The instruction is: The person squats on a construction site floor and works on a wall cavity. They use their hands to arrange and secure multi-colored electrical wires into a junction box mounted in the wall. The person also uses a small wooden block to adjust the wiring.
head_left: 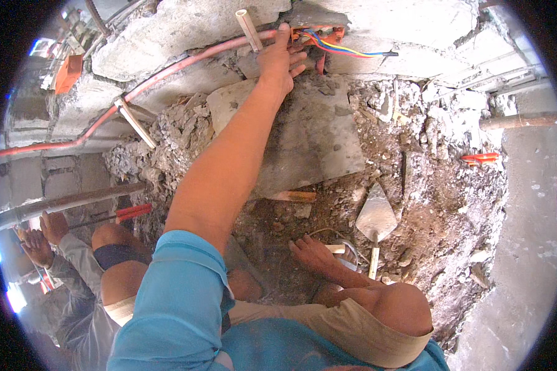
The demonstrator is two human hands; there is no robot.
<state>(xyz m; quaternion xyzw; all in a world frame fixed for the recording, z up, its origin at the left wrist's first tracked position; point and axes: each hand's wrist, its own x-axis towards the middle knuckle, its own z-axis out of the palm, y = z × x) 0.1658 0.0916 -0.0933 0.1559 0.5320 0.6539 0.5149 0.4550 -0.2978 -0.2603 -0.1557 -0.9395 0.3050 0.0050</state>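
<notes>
My left hand (279, 63) reaches up to the wall, at the end of a pink conduit (226, 47). One finger points up across the conduit, and the others spread toward an orange electrical box (338, 33). Those fingers are apart, and I see nothing gripped in them. Out of the box come blue, yellow and red wires (346, 51), their ends bundled in black tape. A short pale stick (249, 31) leans against the conduit beside my hand. My right hand is out of the picture.
A pointed trowel (377, 217) lies on rubble near my foot (312, 255). A grey slab (315, 139) lies below the box. Another person's hands (38, 247) show at the left, near a metal pipe (68, 205) and a red-handled tool (133, 212).
</notes>
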